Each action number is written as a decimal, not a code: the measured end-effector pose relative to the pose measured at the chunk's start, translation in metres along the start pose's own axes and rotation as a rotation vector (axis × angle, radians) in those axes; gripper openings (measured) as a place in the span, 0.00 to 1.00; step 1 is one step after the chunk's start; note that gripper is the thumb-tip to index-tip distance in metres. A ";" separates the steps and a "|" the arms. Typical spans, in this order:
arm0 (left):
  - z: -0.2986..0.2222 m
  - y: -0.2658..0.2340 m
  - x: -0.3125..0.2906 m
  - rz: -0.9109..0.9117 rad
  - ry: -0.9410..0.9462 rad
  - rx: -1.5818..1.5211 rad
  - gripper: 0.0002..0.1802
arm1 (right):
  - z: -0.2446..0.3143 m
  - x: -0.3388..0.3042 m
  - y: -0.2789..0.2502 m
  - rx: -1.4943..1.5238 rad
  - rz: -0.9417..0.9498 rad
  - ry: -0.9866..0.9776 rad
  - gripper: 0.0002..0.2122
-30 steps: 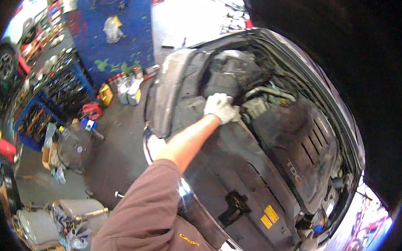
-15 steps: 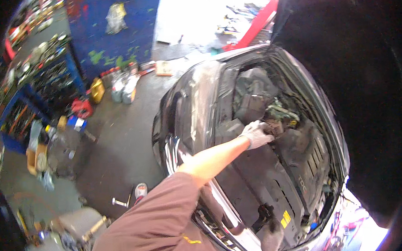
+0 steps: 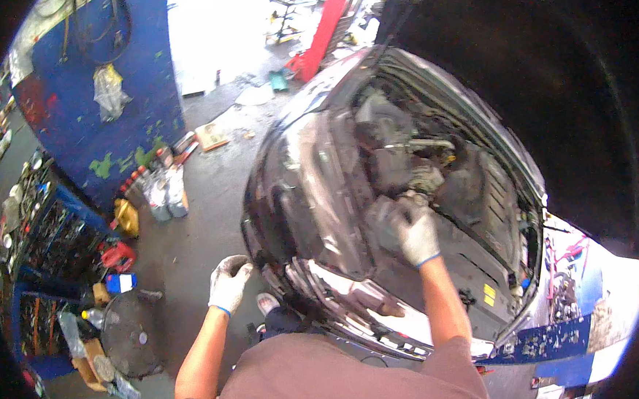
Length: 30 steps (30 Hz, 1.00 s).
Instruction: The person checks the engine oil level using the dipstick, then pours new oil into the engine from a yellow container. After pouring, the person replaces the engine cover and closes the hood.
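My left hand (image 3: 229,284), in a pale work glove with a blue cuff, hangs over the floor just left of the car's front bumper. Its fingers are loosely curved with the thumb a little apart, and I see nothing in them. In a matching glove, my right hand (image 3: 417,239) is over the engine bay, fingers bent down close to a pale metal engine part (image 3: 426,180). Blur hides what the fingers grip, if anything. A black plastic cover (image 3: 454,253) lies beneath that hand, and the ribbed engine cover (image 3: 491,196) is to its right.
The raised black hood (image 3: 533,99) fills the right side. On the left are a blue tool cart (image 3: 78,207), a red container (image 3: 118,257), a yellow jug (image 3: 126,216), clear bottles (image 3: 167,194) and a round dark drum lid (image 3: 131,332). A blue panel (image 3: 107,73) stands behind.
My left hand has drawn back from the engine part to the left of the car. My right hand has moved from the near end of the bay up to that part. The view has shifted.
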<state>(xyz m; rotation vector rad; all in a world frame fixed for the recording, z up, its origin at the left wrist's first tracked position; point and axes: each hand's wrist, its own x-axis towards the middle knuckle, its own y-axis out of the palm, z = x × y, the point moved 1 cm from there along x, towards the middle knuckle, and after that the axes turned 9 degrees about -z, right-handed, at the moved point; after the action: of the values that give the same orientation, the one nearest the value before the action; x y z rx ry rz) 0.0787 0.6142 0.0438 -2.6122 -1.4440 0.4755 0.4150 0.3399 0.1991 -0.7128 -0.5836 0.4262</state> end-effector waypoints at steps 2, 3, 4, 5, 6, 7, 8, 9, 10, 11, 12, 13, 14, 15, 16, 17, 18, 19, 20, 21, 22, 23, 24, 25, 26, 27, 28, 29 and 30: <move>0.028 -0.028 0.014 -0.062 -0.054 -0.017 0.21 | -0.035 0.064 0.018 -0.241 -0.101 0.072 0.21; 0.039 -0.039 0.021 -0.062 -0.113 -0.013 0.20 | -0.055 0.093 0.026 -0.364 -0.221 -0.037 0.25; 0.048 -0.051 0.029 -0.060 -0.098 -0.001 0.20 | -0.079 0.126 0.034 -0.442 -0.213 0.116 0.30; 0.056 -0.062 0.040 -0.053 -0.095 0.040 0.20 | -0.100 0.158 0.043 -0.564 -0.256 0.154 0.35; 0.063 -0.072 0.055 -0.064 -0.127 0.061 0.20 | -0.122 0.184 0.045 -0.698 -0.176 0.348 0.44; 0.071 -0.083 0.072 -0.065 -0.157 0.040 0.19 | -0.139 0.207 0.051 -0.792 -0.118 0.519 0.50; 0.077 -0.095 0.090 -0.080 -0.155 0.079 0.19 | -0.153 0.222 0.058 -0.752 -0.065 0.588 0.54; 0.084 -0.108 0.110 -0.106 -0.152 0.058 0.19 | -0.162 0.235 0.079 -0.641 -0.082 0.606 0.56; 0.090 -0.122 0.130 -0.124 -0.173 0.101 0.19 | -0.169 0.237 0.086 -0.692 -0.028 0.620 0.57; 0.097 -0.138 0.152 -0.136 -0.188 0.096 0.19 | -0.173 0.240 0.092 -0.725 0.011 0.651 0.54; 0.103 -0.154 0.173 -0.162 -0.222 0.147 0.19 | -0.174 0.238 0.096 -0.787 -0.027 0.689 0.53; 0.107 -0.169 0.190 -0.206 -0.216 0.208 0.18 | -0.174 0.235 0.098 -0.767 -0.076 0.703 0.52; 0.111 -0.183 0.207 -0.226 -0.246 0.189 0.18 | -0.173 0.229 0.099 -0.802 -0.147 0.674 0.52; 0.116 -0.195 0.226 -0.252 -0.377 0.226 0.18 | -0.173 0.227 0.099 -0.794 -0.151 0.699 0.52; 0.120 -0.204 0.247 -0.245 -0.400 0.195 0.18 | -0.171 0.223 0.099 -0.834 -0.167 0.668 0.53; 0.122 -0.212 0.265 -0.239 -0.519 0.171 0.19 | -0.173 0.223 0.098 -0.794 -0.097 0.711 0.53; 0.121 -0.218 0.287 -0.213 -0.468 0.186 0.19 | -0.173 0.218 0.099 -0.794 -0.132 0.699 0.52; 0.118 -0.220 0.315 -0.192 -0.471 0.199 0.20 | -0.172 0.216 0.100 -0.826 -0.214 0.659 0.51; 0.114 -0.217 0.342 -0.176 -0.528 0.217 0.20 | -0.172 0.213 0.102 -0.804 -0.268 0.693 0.50; 0.105 -0.214 0.371 -0.131 -0.374 0.349 0.21 | -0.171 0.209 0.103 -0.843 -0.315 0.727 0.48; 0.097 -0.205 0.405 -0.083 -0.348 0.375 0.21 | -0.169 0.205 0.105 -0.786 -0.402 0.669 0.46; 0.088 -0.197 0.438 -0.045 -0.310 0.374 0.21 | -0.166 0.202 0.106 -0.748 -0.480 0.642 0.43; 0.079 -0.186 0.476 0.010 -0.316 0.443 0.22 | -0.161 0.197 0.102 -0.588 -0.527 0.615 0.40; 0.069 -0.175 0.511 0.094 -0.255 0.499 0.24 | -0.156 0.199 0.096 -0.430 -0.582 0.660 0.36; 0.059 -0.165 0.550 0.182 -0.188 0.565 0.26 | -0.146 0.202 0.096 -0.533 -0.688 0.653 0.33; 0.049 -0.156 0.586 0.269 -0.114 0.623 0.27 | -0.128 0.204 0.089 -0.633 -0.816 0.659 0.29; 0.040 -0.146 0.622 0.335 -0.072 0.673 0.31 | -0.106 0.212 0.079 -0.533 -0.847 0.691 0.27; 0.031 -0.134 0.661 0.351 -0.101 0.695 0.32 | -0.087 0.228 0.084 -0.466 -0.882 0.720 0.25; 0.021 -0.121 0.704 0.354 -0.034 0.713 0.31 | -0.075 0.256 0.104 -0.405 -0.901 0.626 0.25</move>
<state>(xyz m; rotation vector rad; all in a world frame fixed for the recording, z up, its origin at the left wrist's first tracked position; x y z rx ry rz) 0.3233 1.2709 -0.0962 -2.2451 -0.6238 0.8803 0.6395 0.5149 0.1694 -0.8333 -0.3368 -0.7537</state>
